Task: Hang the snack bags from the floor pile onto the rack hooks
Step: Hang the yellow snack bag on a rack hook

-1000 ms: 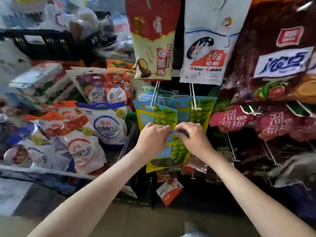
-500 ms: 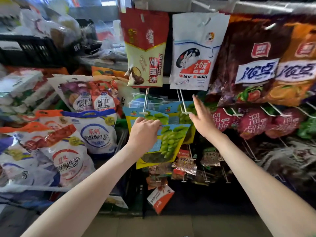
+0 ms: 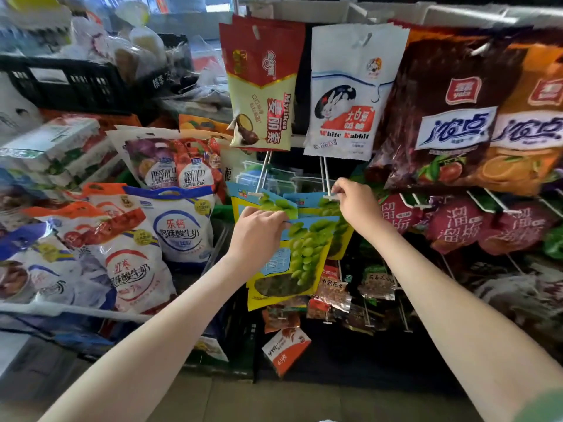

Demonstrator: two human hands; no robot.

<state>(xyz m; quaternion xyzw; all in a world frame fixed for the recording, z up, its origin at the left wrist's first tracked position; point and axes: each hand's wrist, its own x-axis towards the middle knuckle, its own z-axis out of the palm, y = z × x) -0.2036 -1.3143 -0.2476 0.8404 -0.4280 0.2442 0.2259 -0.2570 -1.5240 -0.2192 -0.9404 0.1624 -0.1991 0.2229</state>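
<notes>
While both bare forearms reach forward from the bottom of the view, the left hand point(image 3: 259, 229) closes its fingers over the top edge of a glossy, flat raisin bag point(image 3: 300, 257), yellow and blue with a printed bunch of green grapes and a dark clear window near its base. The bag tilts slightly, held in front of two matching bags already hanging on the rack. The right hand point(image 3: 355, 204) is raised to the tip of a thin white wire hook point(image 3: 327, 181), thumb and forefinger pinched at the small white end tab; whether they actually grip it I cannot tell. A second white hook point(image 3: 263, 175) slants down just to the left, carrying one of the grape bags.

Above hang a shiny red and cream Mylikes bag point(image 3: 262, 86) and a smooth white White Rabbit bag point(image 3: 350, 95). To the right are crinkly translucent brown and orange candy bags point(image 3: 451, 111), with rounded magenta plum packets point(image 3: 460, 226) beneath. At the left, plump pillow-shaped white yogurt snack bags point(image 3: 182, 226) lie piled together. Small crumpled foil packets point(image 3: 333, 287) hang low on the rack.
</notes>
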